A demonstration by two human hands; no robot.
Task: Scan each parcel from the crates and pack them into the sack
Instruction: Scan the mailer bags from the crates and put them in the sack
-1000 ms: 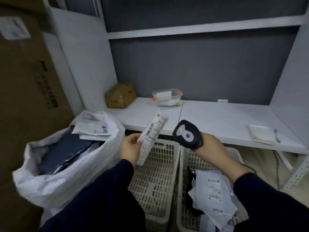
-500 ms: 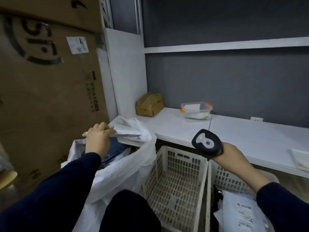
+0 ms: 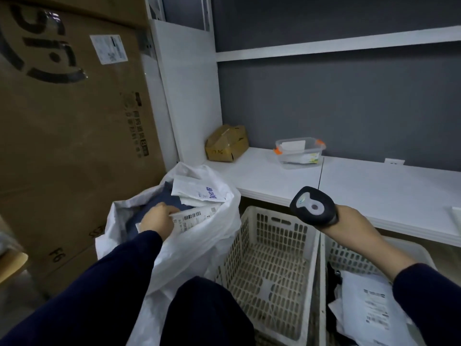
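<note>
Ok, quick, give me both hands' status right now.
Left hand: grips the labelled parcel inside the sack.
Right hand: grips the scanner.

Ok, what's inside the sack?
In the sack: a barcoded white parcel held by the left hand, a white mailer with blue print, a dark blue item. Anything deeper is covered.

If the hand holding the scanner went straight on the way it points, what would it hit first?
The right hand would likely meet the white table at its front edge; depth is unclear.
</note>
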